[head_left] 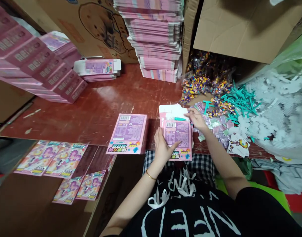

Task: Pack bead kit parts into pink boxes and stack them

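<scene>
My left hand [163, 144] grips a pink cardboard box [182, 135], its thumb across the printed back and its fingers along the left side. The far end of this box is open, with a white flap [169, 110] folded out. A small teal plastic piece [178, 118] shows at the opening. At the upper right corner, my right hand [197, 118] has its fingers closed at the flap's edge. Left of my hands lies a similar box [128, 133], closed, with its barcode side up.
Teal pieces [242, 100], bags of coloured beads [202, 84], small sachets [220, 128] and bagged white pieces [281, 108] lie to the right. Flattened boxes [155, 39] stand stacked behind. Closed pink boxes [47, 69] rise at left, above printed packets [65, 159].
</scene>
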Tool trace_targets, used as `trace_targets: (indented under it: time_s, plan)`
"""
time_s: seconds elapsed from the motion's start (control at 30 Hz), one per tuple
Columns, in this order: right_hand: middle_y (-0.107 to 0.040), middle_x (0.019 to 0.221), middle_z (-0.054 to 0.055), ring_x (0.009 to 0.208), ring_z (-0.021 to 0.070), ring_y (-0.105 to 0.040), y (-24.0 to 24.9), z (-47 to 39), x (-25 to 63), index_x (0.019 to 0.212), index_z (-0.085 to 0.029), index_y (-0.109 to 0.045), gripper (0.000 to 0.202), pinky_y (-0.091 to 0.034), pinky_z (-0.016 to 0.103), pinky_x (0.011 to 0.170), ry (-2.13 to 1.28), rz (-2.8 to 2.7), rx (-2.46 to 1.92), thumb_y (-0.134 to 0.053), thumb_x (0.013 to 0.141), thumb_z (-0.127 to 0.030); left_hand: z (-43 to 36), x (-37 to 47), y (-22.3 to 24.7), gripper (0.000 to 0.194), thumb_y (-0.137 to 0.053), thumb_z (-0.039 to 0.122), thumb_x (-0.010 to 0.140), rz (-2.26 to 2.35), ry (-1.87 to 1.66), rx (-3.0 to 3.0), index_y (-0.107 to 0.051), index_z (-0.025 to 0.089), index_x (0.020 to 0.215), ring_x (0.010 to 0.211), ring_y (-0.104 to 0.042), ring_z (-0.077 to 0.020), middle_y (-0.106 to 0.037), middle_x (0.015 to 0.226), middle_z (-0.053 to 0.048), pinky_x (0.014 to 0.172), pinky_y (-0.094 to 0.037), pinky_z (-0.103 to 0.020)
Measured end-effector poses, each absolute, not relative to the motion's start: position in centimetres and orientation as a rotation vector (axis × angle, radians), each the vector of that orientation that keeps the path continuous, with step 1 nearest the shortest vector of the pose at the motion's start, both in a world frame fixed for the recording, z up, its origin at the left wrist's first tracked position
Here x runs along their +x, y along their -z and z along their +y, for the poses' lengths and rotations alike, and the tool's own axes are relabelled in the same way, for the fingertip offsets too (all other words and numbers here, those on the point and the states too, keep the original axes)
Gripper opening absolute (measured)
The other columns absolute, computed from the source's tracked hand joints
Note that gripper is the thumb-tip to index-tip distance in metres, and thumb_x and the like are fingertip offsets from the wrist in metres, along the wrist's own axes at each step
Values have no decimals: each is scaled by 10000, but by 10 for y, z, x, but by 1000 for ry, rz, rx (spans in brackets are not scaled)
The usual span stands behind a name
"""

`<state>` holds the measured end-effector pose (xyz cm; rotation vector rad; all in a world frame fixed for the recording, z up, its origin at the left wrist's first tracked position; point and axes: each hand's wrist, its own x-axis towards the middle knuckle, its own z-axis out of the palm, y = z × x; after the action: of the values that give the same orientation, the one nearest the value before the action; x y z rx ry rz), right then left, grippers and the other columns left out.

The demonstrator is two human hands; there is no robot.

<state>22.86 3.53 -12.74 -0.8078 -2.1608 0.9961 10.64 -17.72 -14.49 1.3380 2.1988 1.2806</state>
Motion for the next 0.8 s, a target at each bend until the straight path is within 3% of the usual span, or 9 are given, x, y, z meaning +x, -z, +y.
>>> trace_targets:
  time_s: [0.2, 0.3, 0.37, 0.47, 0.5, 0.57, 0.63, 0.7, 0.8]
  plan:
    - [-601, 1319, 115, 1300, 266, -523, 131, -40, 249, 910, -207, -695, 306, -374, 484, 1146, -926, -1801, -859, -599, 917, -498, -179, 108, 142, 760, -784, 477, 759, 2148, -1341, 1458, -457, 193, 1383, 1516, -163, -434, -275, 1596, -237, 1189, -122, -695]
    - [-657, 1216, 91, 1256, 253, -564, 101, -62, 249, 887, -223, -675, 204, -397, 496, 1127, -849, -1729, -745, -595, 938, -403, -185, 114, 128, 731, -765, 434, 796, 1933, -1519, 1431, -413, 200, 1391, 1381, -461, -360, -494, 1433, -211, 1147, -341, -609]
    - [-674, 1160, 78, 1187, 242, -609, 74, -75, 255, 1009, -243, -654, 159, -453, 486, 1075, -830, -1736, -595, -638, 914, -369, -195, 121, 114, 783, -785, 410, 783, 1789, -1702, 1381, -359, 209, 1408, 1205, -614, -290, -571, 1315, -167, 1045, -491, -500]
    - [-665, 1173, 78, 1096, 236, -639, 38, -92, 270, 1211, -266, -582, 410, -514, 455, 983, -785, -1881, -420, -733, 843, -369, -215, 133, 94, 947, -854, 393, 703, 1667, -1844, 1360, -295, 242, 1452, 1215, -605, -280, -521, 1372, -151, 1028, -516, -444]
    - [-672, 1143, 72, 1057, 231, -643, 30, -96, 276, 1189, -266, -600, 392, -519, 444, 958, -761, -1965, -390, -741, 838, -368, -223, 138, 89, 989, -858, 391, 698, 1630, -1827, 1352, -264, 255, 1477, 1251, -581, -287, -488, 1415, -154, 1047, -504, -445]
    - [-687, 977, 45, 942, 208, -640, 23, -103, 286, 956, -250, -673, 150, -516, 417, 906, -745, -2135, -336, -715, 868, -363, -237, 145, 84, 1013, -839, 392, 723, 1596, -1765, 1307, -220, 270, 1515, 1322, -525, -301, -405, 1500, -162, 1075, -484, -450]
    - [-667, 887, 35, 881, 195, -623, 28, -109, 295, 685, -221, -629, 271, -504, 409, 889, -788, -2212, -307, -686, 891, -387, -248, 152, 86, 960, -819, 380, 752, 1628, -1712, 1270, -247, 271, 1516, 1389, -454, -312, -349, 1547, -158, 1111, -449, -459]
    - [-662, 1021, 56, 1017, 226, -610, 43, -116, 303, 635, -217, -614, 353, -473, 443, 972, -827, -2156, -392, -673, 888, -456, -257, 158, 93, 873, -801, 363, 775, 1644, -1671, 1245, -309, 271, 1490, 1415, -422, -310, -362, 1546, -144, 1139, -414, -464]
    - [-589, 1264, 83, 1294, 279, -501, 77, -134, 315, 948, -264, -696, 326, -415, 476, 1088, -912, -1868, -670, -635, 873, -575, -268, 165, 106, 868, -779, 355, 802, 1611, -1662, 1147, -269, 283, 1500, 1290, -551, -265, -484, 1442, -134, 1075, -472, -430]
